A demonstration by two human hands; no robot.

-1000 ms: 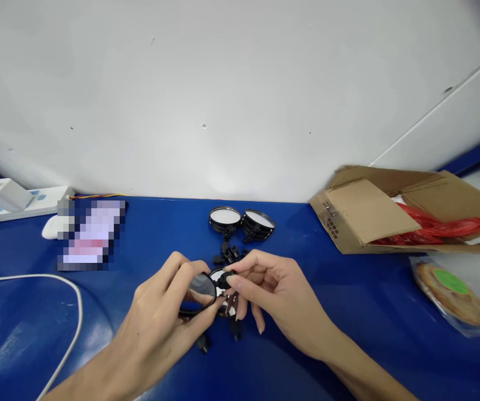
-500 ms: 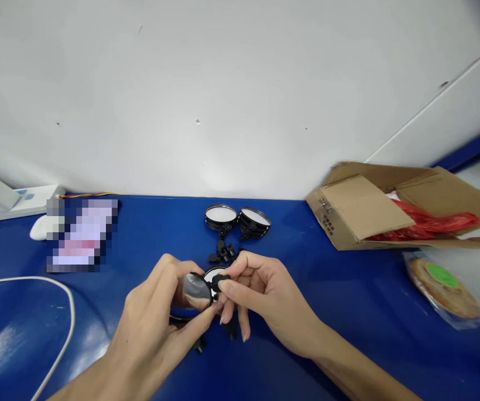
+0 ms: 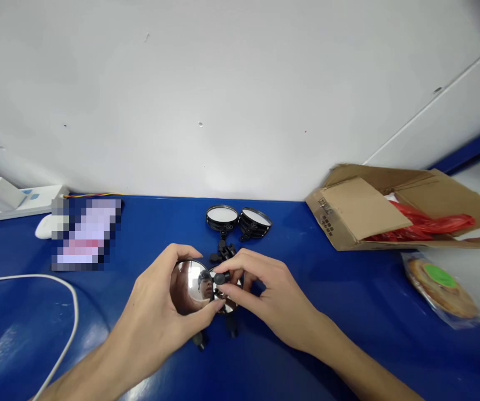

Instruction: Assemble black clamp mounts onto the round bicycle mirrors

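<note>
My left hand (image 3: 156, 303) curls round the rim of a round mirror (image 3: 190, 287) with a dark edge; its shiny face is turned up toward me. At the mirror's right side, my right hand (image 3: 265, 287) pinches a small black knob-like fitting (image 3: 222, 278) between thumb and fingers. Beneath the hands lies another round mirror (image 3: 232, 303), partly covered. Small black clamp-like parts (image 3: 226, 252) are heaped just beyond my fingers, and another black part (image 3: 198, 340) pokes out below my left hand. How the fitting meets the mirror is partly hidden.
Stacked round mirrors (image 3: 222, 214) stand farther back on the blue table (image 3: 306, 345). An opened cardboard box (image 3: 360, 209) with red plastic is at right, near a wrapped round item (image 3: 442, 287). A phone (image 3: 87, 234), white cable (image 3: 74, 312) and power strip (image 3: 41, 197) lie left.
The mirror in my left hand has tilted, so more of its reflective face shows. My right fingers have shifted around the black fitting, which now points more to the right.
</note>
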